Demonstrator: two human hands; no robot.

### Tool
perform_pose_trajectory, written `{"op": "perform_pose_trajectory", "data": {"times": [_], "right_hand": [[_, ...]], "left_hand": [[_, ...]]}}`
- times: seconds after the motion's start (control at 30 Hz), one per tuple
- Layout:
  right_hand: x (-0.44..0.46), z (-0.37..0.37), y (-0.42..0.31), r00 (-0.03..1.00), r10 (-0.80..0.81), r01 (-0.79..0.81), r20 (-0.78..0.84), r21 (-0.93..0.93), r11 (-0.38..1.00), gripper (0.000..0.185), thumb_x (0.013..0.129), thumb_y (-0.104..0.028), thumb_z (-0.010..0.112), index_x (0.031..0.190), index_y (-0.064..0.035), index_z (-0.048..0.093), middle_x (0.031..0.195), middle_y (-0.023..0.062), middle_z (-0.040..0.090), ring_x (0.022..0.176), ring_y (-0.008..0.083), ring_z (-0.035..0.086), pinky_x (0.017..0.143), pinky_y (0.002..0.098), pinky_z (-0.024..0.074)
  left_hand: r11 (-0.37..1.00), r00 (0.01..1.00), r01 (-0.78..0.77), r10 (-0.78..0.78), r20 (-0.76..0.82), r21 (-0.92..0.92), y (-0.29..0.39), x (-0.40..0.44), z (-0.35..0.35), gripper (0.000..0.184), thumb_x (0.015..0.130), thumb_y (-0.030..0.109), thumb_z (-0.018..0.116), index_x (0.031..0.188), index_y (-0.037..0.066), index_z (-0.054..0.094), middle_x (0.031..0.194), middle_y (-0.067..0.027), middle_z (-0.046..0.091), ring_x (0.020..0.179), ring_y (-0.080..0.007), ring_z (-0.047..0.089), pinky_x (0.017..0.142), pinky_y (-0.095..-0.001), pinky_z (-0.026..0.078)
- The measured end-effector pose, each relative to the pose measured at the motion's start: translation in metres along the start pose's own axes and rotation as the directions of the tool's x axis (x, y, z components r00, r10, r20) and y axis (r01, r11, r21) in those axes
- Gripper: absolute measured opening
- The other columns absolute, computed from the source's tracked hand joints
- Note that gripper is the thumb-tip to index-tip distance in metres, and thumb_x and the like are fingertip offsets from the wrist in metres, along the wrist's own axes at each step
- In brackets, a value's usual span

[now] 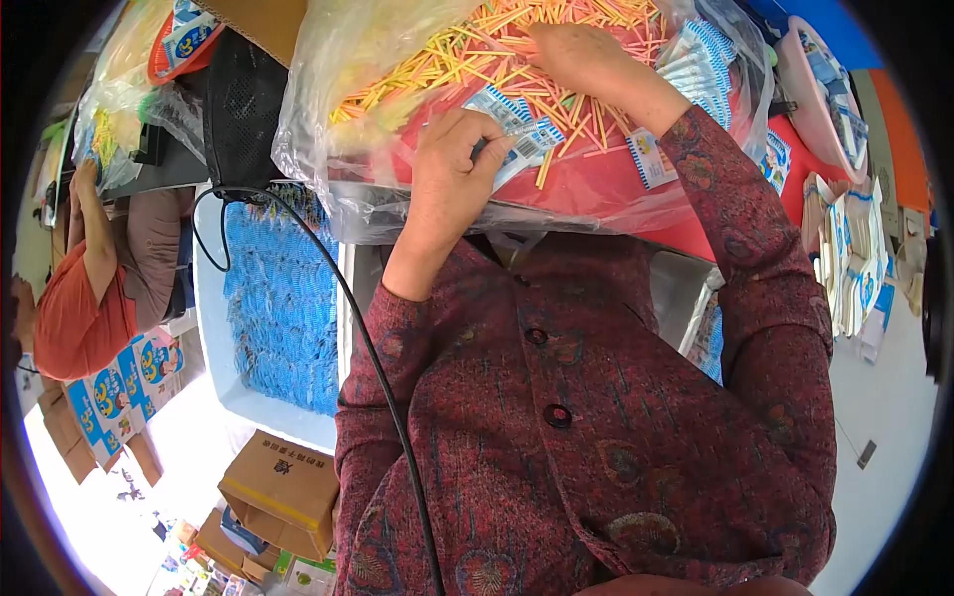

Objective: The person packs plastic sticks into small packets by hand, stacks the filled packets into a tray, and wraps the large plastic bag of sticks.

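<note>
My left hand (452, 164) is closed, thumb against the curled fingers, on a small blue-and-white packet (538, 141) that sticks out to its right. More blue-striped packets (494, 102) lie just behind it. Farther back, my right hand (586, 65) reaches palm down into a loose pile of thin yellow and pink sticks (467, 50); its fingers bend down out of sight, so their grip is hidden. A single packet (651, 159) rests below my right wrist, and a stack of packets (700, 70) lies to the right of it.
Clear plastic sheeting (373, 214) covers the red work surface. A bin of blue packets (283, 308) stands at the left, with a black cable (348, 288) hanging across it. A pink basin (795, 89) is at the right. Another person (84, 298) sits at far left, near cardboard boxes (283, 487).
</note>
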State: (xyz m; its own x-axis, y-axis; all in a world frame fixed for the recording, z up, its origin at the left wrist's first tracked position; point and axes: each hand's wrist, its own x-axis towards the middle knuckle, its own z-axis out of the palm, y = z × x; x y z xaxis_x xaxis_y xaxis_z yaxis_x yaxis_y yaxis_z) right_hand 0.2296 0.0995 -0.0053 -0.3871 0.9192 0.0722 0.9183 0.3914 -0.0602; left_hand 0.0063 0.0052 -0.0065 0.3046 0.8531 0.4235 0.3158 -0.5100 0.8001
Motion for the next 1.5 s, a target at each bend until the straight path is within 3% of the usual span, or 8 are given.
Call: {"op": "perform_pose_trajectory", "data": {"times": [0.33, 0.43, 0.6, 0.67, 1.0, 1.27, 1.37, 1.5], "right_hand": [[-0.009, -0.005, 0.018, 0.981, 0.070, -0.027, -0.181, 0.231, 0.973, 0.029, 0.091, -0.028, 0.057, 0.089, 0.0013, 0.057, 0.076, 0.0146, 0.064, 0.067, 0.0299, 0.062, 0.061, 0.0381, 0.0478], [-0.016, -0.030, 0.012, 0.934, 0.284, -0.339, 0.218, 0.795, 0.503, 0.029, 0.093, -0.030, 0.056, 0.087, -0.0020, 0.058, 0.068, 0.0036, 0.058, 0.056, 0.0122, 0.054, 0.052, 0.0259, 0.0410], [-0.038, -0.038, -0.010, 0.950, 0.151, -0.291, 0.273, 0.950, 0.110, 0.028, 0.095, -0.031, 0.055, 0.084, -0.0054, 0.059, 0.065, -0.0045, 0.051, 0.055, 0.0013, 0.042, 0.050, 0.0179, 0.0321], [-0.044, -0.043, -0.023, 0.941, 0.173, -0.316, 0.292, 0.939, 0.134, 0.028, 0.096, -0.030, 0.054, 0.082, -0.0058, 0.058, 0.064, -0.0049, 0.050, 0.053, 0.0027, 0.041, 0.049, 0.0186, 0.0314], [-0.059, -0.044, -0.040, 0.976, -0.041, -0.200, 0.213, 0.958, 0.206, 0.026, 0.094, -0.027, 0.056, 0.092, -0.0026, 0.064, 0.063, -0.0020, 0.052, 0.053, 0.0053, 0.045, 0.050, 0.0202, 0.0384], [-0.045, -0.090, -0.042, 0.833, 0.423, -0.442, 0.356, 0.888, 0.124, 0.023, 0.098, -0.024, 0.052, 0.084, -0.0063, 0.056, 0.069, 0.0011, 0.052, 0.069, 0.0122, 0.054, 0.064, 0.0287, 0.0454], [-0.060, -0.046, -0.005, 0.987, 0.108, -0.043, -0.116, 0.461, 0.886, 0.020, 0.094, -0.025, 0.054, 0.100, -0.0086, 0.062, 0.072, 0.0103, 0.063, 0.067, 0.0225, 0.063, 0.063, 0.0341, 0.0480], [-0.067, -0.045, -0.002, 0.994, 0.013, -0.025, 0.106, 0.119, 0.993, 0.018, 0.091, -0.023, 0.056, 0.102, -0.0121, 0.064, 0.081, 0.0135, 0.065, 0.078, 0.0301, 0.065, 0.068, 0.0398, 0.0501]], "left_hand": [[0.999, 1.000, 0.024, -0.023, 0.019, -0.031, -0.001, 0.001, -0.002, 0.012, 0.076, 0.006, 0.070, 0.077, 0.003, 0.059, 0.078, -0.0096, 0.059, 0.075, -0.0279, 0.056, 0.069, -0.0364, 0.043], [0.999, 0.999, 0.031, -0.030, 0.032, -0.043, 0.000, 0.001, -0.005, 0.011, 0.078, 0.006, 0.069, 0.078, 0.003, 0.058, 0.082, -0.0089, 0.062, 0.077, -0.0238, 0.058, 0.070, -0.0335, 0.044], [0.798, 0.953, 0.246, -0.302, -0.013, -0.550, 0.010, 0.011, -0.010, 0.008, 0.089, 0.005, 0.061, 0.082, 0.003, 0.057, 0.090, -0.0050, 0.064, 0.086, -0.0128, 0.058, 0.074, -0.0270, 0.045], [0.478, 0.913, 0.265, -0.403, 0.059, -0.837, 0.019, 0.023, -0.014, 0.009, 0.093, 0.005, 0.057, 0.084, 0.003, 0.056, 0.092, -0.0028, 0.064, 0.089, -0.0083, 0.056, 0.075, -0.0246, 0.045], [0.468, 0.968, 0.246, -0.167, 0.188, -0.849, 0.022, 0.056, 0.016, 0.005, 0.094, 0.007, 0.056, 0.090, 0.004, 0.056, 0.095, -0.0043, 0.063, 0.086, -0.0084, 0.059, 0.078, -0.0248, 0.047], [0.235, 0.923, 0.075, -0.384, -0.022, -0.969, 0.020, 0.047, -0.002, 0.007, 0.095, 0.010, 0.054, 0.094, 0.003, 0.056, 0.090, -0.0071, 0.064, 0.080, -0.0137, 0.063, 0.078, -0.0265, 0.050], [0.327, 0.902, 0.131, -0.430, -0.024, -0.936, 0.019, 0.036, -0.012, 0.008, 0.095, 0.011, 0.054, 0.094, 0.002, 0.056, 0.090, -0.0075, 0.064, 0.081, -0.0143, 0.063, 0.079, -0.0260, 0.050], [0.296, 0.844, 0.260, -0.533, 0.067, -0.919, -0.002, 0.016, -0.005, 0.009, 0.095, 0.010, 0.054, 0.094, 0.002, 0.057, 0.090, -0.0060, 0.064, 0.080, -0.0117, 0.062, 0.078, -0.0242, 0.049]]}}
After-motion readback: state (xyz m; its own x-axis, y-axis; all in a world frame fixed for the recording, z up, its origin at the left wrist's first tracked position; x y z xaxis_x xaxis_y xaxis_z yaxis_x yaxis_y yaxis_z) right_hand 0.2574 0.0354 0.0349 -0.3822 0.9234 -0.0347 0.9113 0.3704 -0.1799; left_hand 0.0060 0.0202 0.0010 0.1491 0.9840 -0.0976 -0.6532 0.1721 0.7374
